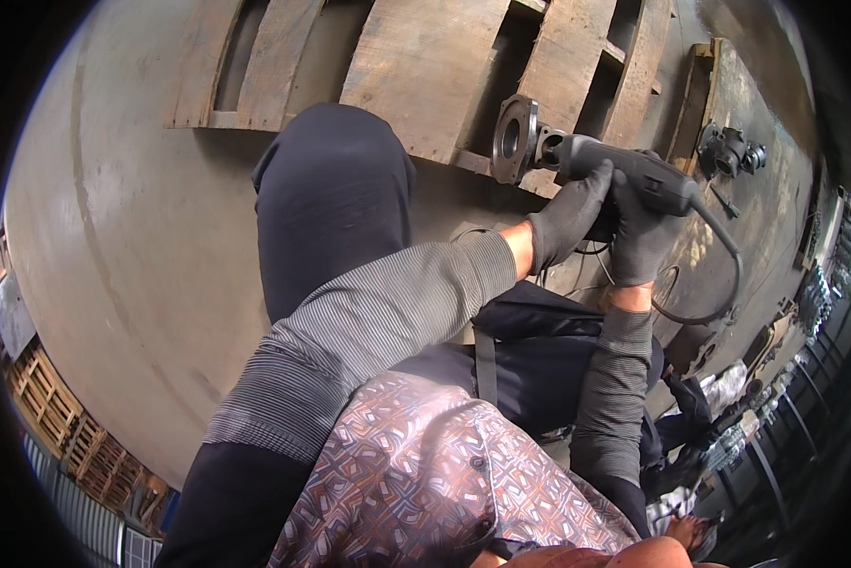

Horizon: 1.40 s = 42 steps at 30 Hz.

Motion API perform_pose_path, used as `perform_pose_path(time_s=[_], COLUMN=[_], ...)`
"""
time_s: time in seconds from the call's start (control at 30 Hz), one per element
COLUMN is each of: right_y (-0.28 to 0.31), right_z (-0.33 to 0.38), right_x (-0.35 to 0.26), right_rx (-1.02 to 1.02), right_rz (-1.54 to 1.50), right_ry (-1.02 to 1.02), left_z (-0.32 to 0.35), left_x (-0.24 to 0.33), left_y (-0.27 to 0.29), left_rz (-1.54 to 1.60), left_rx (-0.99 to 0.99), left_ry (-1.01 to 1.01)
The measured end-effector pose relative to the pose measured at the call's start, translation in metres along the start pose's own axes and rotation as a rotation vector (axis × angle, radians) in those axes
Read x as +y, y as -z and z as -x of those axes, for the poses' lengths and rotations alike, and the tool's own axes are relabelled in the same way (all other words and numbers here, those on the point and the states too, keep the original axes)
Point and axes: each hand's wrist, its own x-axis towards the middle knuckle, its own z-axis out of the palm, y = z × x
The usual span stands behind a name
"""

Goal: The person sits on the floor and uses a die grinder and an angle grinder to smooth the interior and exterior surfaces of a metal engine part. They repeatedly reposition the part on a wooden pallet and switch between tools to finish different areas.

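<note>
Both my hands wear dark grey gloves and grip a black corded power tool (634, 173), which looks like a hand grinder. My left hand (569, 216) closes round its near side, thumb up against the body. Just right of it, my right hand (641, 227) wraps the rear part, close to where the cable leaves. The tool's front end points left at a metal flanged fitting (515, 142) with a round bore, standing at the edge of a wooden pallet (416, 85). Whether the tool's tip touches the fitting cannot be made out.
The black cable (736, 265) loops down to the right of my hands. More metal fittings (728, 151) sit on the floor at the right, beside a wooden piece (695, 104). Stacked pallets (51, 402) stand at the far left. A person's hand (686, 530) shows at the lower right.
</note>
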Motion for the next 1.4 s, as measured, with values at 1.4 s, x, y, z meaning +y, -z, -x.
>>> perform_pose_path(time_s=[1.4], right_y=[0.116], right_z=[-0.010], right_x=[0.003], right_rx=[0.508], right_rz=[0.361], right_ry=[0.409], left_z=[0.025], left_x=[0.043], left_y=[0.042], left_rz=[-1.720], left_rx=[0.498], left_ry=[-0.163])
